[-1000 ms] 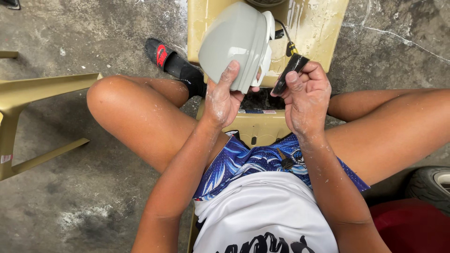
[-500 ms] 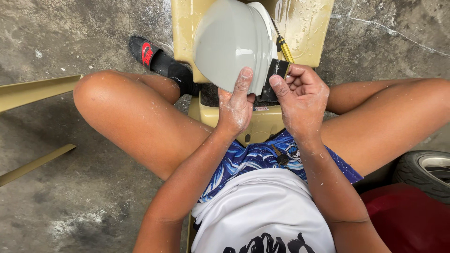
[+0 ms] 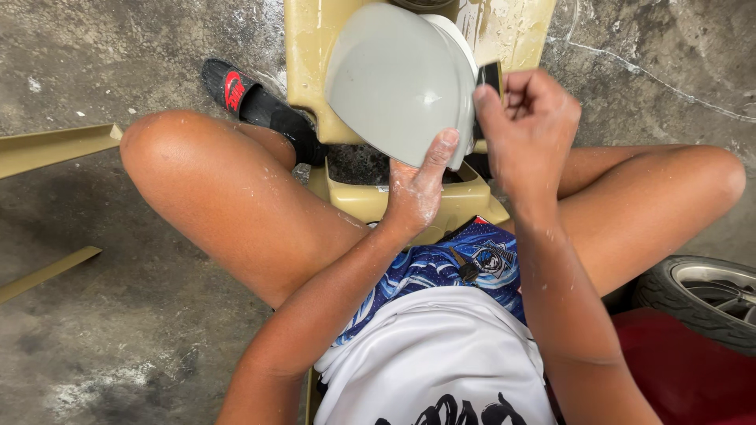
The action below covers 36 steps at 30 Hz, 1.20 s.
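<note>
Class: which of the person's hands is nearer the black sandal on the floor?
Left. The left hand grips the grey panel beside the black sandal; the right hand is beyond the panel.

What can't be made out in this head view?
- Black pad in the right hand: mostly covered by the fingers.
- Left hand palm: behind the grey curved panel.
- Panel's top: cut by the upper edge.
- Tyre: cut by the right edge.

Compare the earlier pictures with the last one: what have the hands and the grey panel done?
The right hand has moved from beside the grey panel up against its right edge, pressing the small black block there. The left hand still props the panel from below. The tan stool is unchanged.
</note>
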{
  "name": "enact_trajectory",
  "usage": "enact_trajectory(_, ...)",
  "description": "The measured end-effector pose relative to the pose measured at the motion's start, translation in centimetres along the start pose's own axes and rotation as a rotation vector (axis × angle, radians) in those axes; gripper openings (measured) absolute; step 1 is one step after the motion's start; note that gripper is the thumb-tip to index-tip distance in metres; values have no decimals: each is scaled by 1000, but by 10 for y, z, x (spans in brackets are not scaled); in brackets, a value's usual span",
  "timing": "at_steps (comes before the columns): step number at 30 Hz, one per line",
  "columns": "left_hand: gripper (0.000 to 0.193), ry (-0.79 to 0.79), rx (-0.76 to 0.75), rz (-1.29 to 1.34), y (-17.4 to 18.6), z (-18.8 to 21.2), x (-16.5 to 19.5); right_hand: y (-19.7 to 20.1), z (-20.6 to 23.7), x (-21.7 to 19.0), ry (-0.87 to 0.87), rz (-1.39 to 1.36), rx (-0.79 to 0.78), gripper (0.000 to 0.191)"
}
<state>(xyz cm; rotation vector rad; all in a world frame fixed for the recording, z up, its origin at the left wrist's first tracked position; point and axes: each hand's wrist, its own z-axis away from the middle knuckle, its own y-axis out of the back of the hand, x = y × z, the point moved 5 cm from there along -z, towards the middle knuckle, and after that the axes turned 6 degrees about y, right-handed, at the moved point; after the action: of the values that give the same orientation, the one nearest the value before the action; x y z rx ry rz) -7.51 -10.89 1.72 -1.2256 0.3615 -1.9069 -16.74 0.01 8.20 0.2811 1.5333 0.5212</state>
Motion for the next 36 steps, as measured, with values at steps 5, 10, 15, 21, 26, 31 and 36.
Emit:
enact_trajectory(5,27,-47,31,16,0,-5,-7,-1,-3,-1,71,46,26,21)
enact_trajectory(10,26,-134,90,-44,-1,-8,-7,-9,36,-4,-55,-281,120,15)
enact_trajectory(15,28,-30,93,73,-2,-8,-9,-13,-5,-11,30,-124,106,11)
enact_trajectory(21,29,-55,114,260,3,-16,-5,-24,28,-30,42,-218,190,11)
enact_trajectory(26,30,-35,127,225,1,-12,-9,-18,23,-15,162,108,246,17)
enact_trajectory(31,38,-17,195,260,3,-16,-2,-23,57,-12,328,166,228,20)
enact_trajectory(36,44,-24,110,420,1,-19,0,-4,80,21,-12,-314,265,13)
